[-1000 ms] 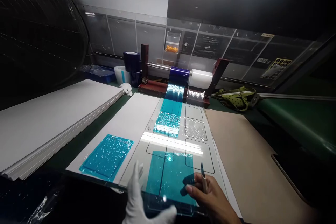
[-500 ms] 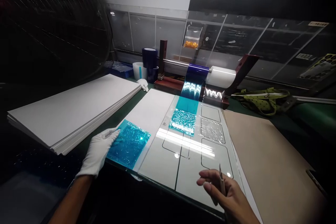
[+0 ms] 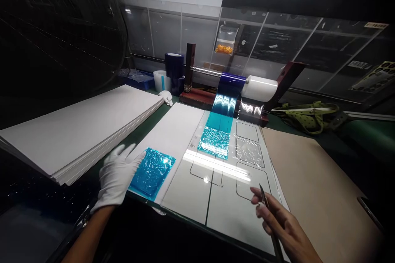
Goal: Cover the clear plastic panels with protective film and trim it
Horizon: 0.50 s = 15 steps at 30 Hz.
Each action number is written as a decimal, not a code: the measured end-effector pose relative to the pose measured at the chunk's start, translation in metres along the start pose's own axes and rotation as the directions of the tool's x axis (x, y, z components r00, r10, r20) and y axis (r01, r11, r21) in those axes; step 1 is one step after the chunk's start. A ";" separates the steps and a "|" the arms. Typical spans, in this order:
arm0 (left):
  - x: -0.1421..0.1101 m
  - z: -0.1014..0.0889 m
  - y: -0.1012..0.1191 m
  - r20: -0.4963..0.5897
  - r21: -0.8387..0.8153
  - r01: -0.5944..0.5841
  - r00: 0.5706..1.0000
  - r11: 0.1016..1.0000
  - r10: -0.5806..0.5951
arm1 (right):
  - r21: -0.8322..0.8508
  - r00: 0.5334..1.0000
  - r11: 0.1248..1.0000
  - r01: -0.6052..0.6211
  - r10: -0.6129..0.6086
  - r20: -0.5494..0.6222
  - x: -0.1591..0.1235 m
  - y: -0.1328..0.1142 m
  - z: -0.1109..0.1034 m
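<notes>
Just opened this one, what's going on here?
A person's white-gloved left hand is at the edge of a crinkled blue film sheet lying on a white board. Their bare right hand holds a craft knife over a marked panel, which has blue film running onto it from a roll.
</notes>
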<state>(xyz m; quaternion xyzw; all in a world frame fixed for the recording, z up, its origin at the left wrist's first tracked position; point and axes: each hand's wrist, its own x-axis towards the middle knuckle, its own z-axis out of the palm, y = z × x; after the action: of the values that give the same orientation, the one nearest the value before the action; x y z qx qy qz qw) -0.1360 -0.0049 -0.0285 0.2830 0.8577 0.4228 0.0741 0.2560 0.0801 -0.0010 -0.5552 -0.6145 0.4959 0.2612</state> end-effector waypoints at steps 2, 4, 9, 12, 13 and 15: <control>-0.006 0.000 0.010 -0.126 0.245 -0.134 0.978 0.960 0.169 | -0.085 0.999 0.996 0.037 -0.039 -0.022 0.008 0.012 -0.015; -0.013 0.009 0.023 -0.142 0.403 -0.292 0.916 0.867 0.375 | -0.191 0.995 0.978 0.085 -0.093 -0.036 0.019 0.022 -0.031; -0.041 0.079 0.075 0.180 0.201 -0.702 0.712 0.683 0.679 | -0.456 0.961 0.889 0.055 -0.171 -0.217 0.059 0.035 -0.068; -0.063 0.140 0.120 0.417 0.066 -0.784 0.584 0.617 0.697 | -0.617 0.949 0.787 -0.012 -0.186 -0.256 0.086 0.035 -0.082; -0.070 0.160 0.135 0.466 0.028 -0.812 0.527 0.583 0.711 | -0.641 0.949 0.767 -0.017 -0.188 -0.251 0.093 0.034 -0.085; -0.078 0.197 0.161 0.539 -0.033 -0.854 0.423 0.520 0.729 | -0.649 0.952 0.760 -0.017 -0.186 -0.243 0.106 0.034 -0.089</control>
<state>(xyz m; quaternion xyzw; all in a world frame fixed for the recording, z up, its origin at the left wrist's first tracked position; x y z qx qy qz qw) 0.0688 0.1647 -0.0385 0.7588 0.6149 0.2105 0.0429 0.3213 0.2048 -0.0227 -0.6494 -0.7260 0.1544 0.1652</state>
